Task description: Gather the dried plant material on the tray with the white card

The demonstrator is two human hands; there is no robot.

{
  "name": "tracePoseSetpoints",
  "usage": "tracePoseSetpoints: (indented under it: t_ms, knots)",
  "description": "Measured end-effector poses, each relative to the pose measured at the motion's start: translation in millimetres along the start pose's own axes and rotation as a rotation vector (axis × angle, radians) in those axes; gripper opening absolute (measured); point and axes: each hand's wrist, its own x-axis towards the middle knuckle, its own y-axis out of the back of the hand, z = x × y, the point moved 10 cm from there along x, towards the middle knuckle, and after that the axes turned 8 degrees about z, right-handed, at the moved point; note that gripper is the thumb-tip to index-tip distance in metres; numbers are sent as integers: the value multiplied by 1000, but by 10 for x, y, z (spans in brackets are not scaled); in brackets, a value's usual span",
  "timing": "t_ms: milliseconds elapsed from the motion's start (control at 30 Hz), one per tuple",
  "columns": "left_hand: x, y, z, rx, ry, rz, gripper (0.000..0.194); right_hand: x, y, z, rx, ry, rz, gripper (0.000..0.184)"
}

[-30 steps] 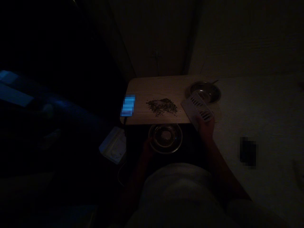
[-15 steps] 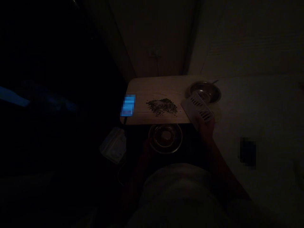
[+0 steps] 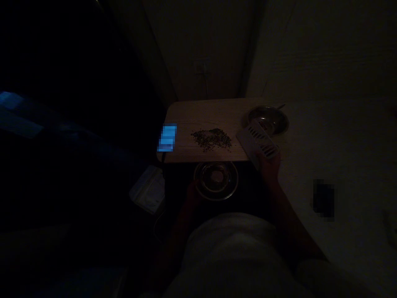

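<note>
The scene is very dark. My right hand (image 3: 269, 166) is closed on the near end of a pale slotted plastic tray or basket (image 3: 248, 142), which is tilted over the table's right side. At the table's front edge, a round metal bowl (image 3: 235, 187) with a pale patch in its middle sits low. My left hand (image 3: 194, 191) grips its left rim, fingers mostly lost in shadow. A loose pile of small dark bits (image 3: 212, 139), perhaps seeds or beans, lies spread on the wooden table (image 3: 186, 114) between the hands.
Behind the slotted tray stands a second metal bowl (image 3: 277, 120) with a handle poking out. A lit blurred screen (image 3: 167, 137) lies at the table's left edge. Below it is a pale bag or packet (image 3: 149, 190). A wall socket with a cord (image 3: 203, 68) is behind the table.
Both hands, the bowl and the slotted tray stay where they were. Only the bluish glow at the far left has shifted, and the picture is slightly dimmer.
</note>
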Motion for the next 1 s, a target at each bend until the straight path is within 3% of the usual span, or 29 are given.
tracePoseSetpoints:
  t_ms: [600,767,1000]
  knots:
    - [20,28,-8,-7,11,6,27,-11,-19,-42,11,-16,1,31]
    - [28,41,-13,8,16,18,32,-33,-84,-144,9,16,-50,30]
    - [10,44,15,12,-16,39,27,29,-111,-187,-26,73,-22,31]
